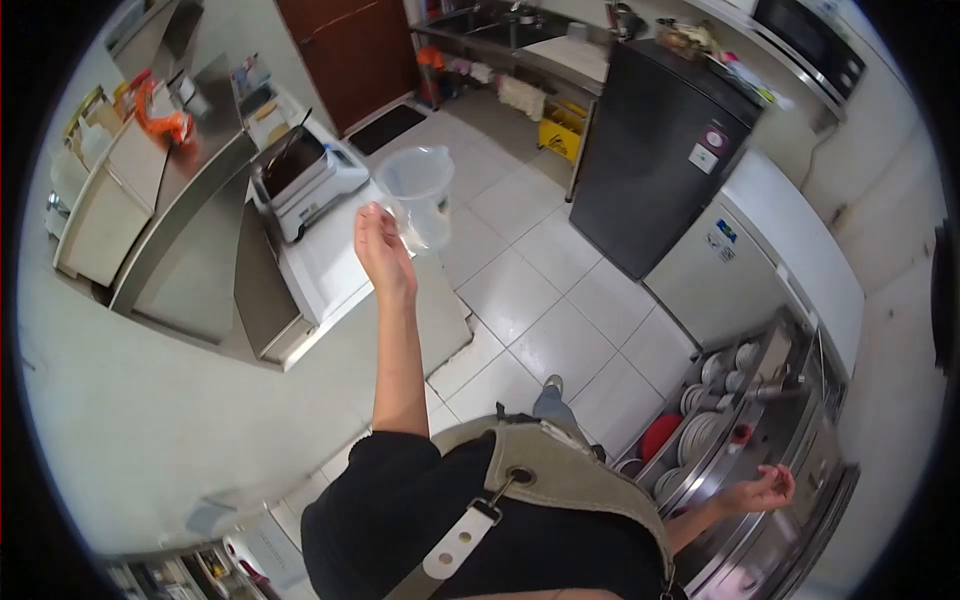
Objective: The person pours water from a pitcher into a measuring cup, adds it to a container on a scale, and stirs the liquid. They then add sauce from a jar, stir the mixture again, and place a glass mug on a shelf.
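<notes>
My left hand (380, 242) is raised in front of me, its fingers wrapped round the handle side of a clear plastic pitcher (418, 195). The pitcher hangs over the tiled floor beside the white counter, and looks see-through with no clear contents. Out to the right, my right hand (768, 489) is held over the steel counter (745, 460), with its fingers curled. Whether anything is inside those fingers is too small to make out. Below that counter, plates (697, 438) and a red round item (660, 437) stand on a shelf.
A grey appliance (315, 195) sits on the white counter (335, 265) at left. Ahead are a dark fridge (655, 150), a white chest freezer (745, 270), a sink (480, 28) and a yellow bucket (563, 130). A brown door (345, 55) is at the back.
</notes>
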Demonstrator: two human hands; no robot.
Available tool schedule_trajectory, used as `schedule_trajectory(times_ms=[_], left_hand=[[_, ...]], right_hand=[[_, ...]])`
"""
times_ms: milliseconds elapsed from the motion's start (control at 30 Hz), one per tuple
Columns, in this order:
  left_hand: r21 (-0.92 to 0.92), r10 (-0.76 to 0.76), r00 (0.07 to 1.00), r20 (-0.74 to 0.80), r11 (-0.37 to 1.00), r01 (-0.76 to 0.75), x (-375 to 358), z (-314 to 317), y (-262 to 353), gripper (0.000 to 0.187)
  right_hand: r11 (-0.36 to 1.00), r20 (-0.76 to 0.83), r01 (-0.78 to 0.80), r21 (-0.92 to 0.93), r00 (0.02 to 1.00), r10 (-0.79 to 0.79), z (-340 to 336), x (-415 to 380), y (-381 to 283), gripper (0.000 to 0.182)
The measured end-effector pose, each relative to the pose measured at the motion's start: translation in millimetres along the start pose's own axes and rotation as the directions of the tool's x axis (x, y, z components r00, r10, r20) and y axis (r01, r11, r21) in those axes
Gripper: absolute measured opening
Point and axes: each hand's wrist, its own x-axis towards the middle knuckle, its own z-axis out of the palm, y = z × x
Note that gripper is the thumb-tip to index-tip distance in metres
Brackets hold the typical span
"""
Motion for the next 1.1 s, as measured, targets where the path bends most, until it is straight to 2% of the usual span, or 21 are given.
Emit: schedule_trajectory(times_ms=[67, 100, 167, 233, 300, 333, 433, 500, 567, 600, 633, 667, 700, 767, 800, 867, 1000, 1067, 1100], left_hand=[[0.096, 0.24, 0.969, -0.062, 0.968, -0.233, 18, -8, -5, 0.014], [0.105, 0.277, 0.956, -0.096, 0.958, -0.267, 27, -11, -8, 0.014], [0.156, 0.388, 0.888, -0.247, 0.92, -0.359, 51, -13, -6, 0.012], [0.218, 0.457, 0.849, -0.266, 0.886, -0.408, 78, -13, -1, 0.012], [0.331, 0.494, 0.822, -0.282, 0.855, -0.4, 92, -22, 7, 0.013], [0.404, 0.525, 0.813, -0.25, 0.82, -0.405, 101, -27, 10, 0.015], [0.576, 0.591, 0.738, -0.327, 0.744, -0.34, 131, -37, 19, 0.016], [0.599, 0.627, 0.693, -0.356, 0.722, -0.346, 155, -55, 18, 0.02], [0.705, 0.663, 0.664, -0.346, 0.651, -0.283, 175, -65, 17, 0.02], [0.713, 0.687, 0.634, -0.355, 0.638, -0.292, 185, -70, 18, 0.02], [0.72, 0.665, 0.63, -0.401, 0.654, -0.231, 194, -72, 19, 0.02], [0.726, 0.642, 0.623, -0.447, 0.667, -0.167, 203, -75, 21, 0.02], [0.738, 0.661, 0.598, -0.453, 0.654, -0.164, 209, -79, 23, 0.02], [0.729, 0.607, 0.679, -0.413, 0.668, -0.153, 221, -85, 25, 0.019], [0.737, 0.632, 0.651, -0.42, 0.657, -0.162, 230, -86, 26, 0.019], [0.773, 0.621, 0.643, -0.448, 0.631, -0.071, 239, -88, 24, 0.023], [0.794, 0.677, 0.568, -0.468, 0.605, -0.066, 254, -97, 20, 0.025], [0.758, 0.697, 0.552, -0.457, 0.63, -0.168, 259, -99, 19, 0.025], [0.773, 0.721, 0.516, -0.463, 0.613, -0.164, 260, -97, 18, 0.025]], right_hand=[[0.998, 0.089, -0.056, -0.023, 0.994, 0.058, 49, 23, 28, 0.023], [0.999, 0.118, -0.045, 0.019, 0.992, 0.043, 80, 40, 44, 0.023], [0.977, 0.232, -0.199, 0.078, 0.957, 0.176, 129, 58, 74, 0.027], [0.971, 0.3, -0.222, 0.084, 0.935, 0.188, 195, 72, 87, 0.027], [0.965, 0.454, -0.255, 0.055, 0.867, 0.204, 251, 78, 100, 0.028], [0.974, 0.483, -0.224, 0.012, 0.855, 0.191, 280, 78, 101, 0.03], [0.96, 0.639, -0.27, 0.074, 0.752, 0.163, 369, 58, 82, 0.031], [0.937, 0.716, -0.318, 0.142, 0.687, 0.125, 421, 33, 87, 0.031], [0.925, 0.81, -0.313, 0.215, 0.586, 0.01, 473, 6, 75, 0.032], [0.905, 0.841, -0.367, 0.216, 0.54, 0.018, 498, -10, 62, 0.035], [0.895, 0.849, -0.375, 0.243, 0.528, -0.009, 525, -21, 55, 0.035], [0.898, 0.889, -0.38, 0.221, 0.457, -0.025, 550, -34, 49, 0.036], [0.905, 0.925, -0.379, 0.191, 0.377, -0.037, 573, -45, 43, 0.036], [0.897, 0.943, -0.391, 0.208, 0.324, -0.077, 624, -62, 26, 0.036], [0.899, 0.947, -0.37, 0.235, 0.295, -0.126, 654, -70, 22, 0.035], [0.887, 0.948, -0.368, 0.279, 0.252, -0.193, 708, -86, 4, 0.034], [0.863, 0.918, -0.317, 0.394, 0.183, -0.352, 812, -121, -34, 0.033], [0.836, 0.906, -0.351, 0.422, 0.13, -0.403, 855, -142, -59, 0.033], [0.819, 0.896, -0.372, 0.437, 0.104, -0.431, 878, -154, -73, 0.033]])
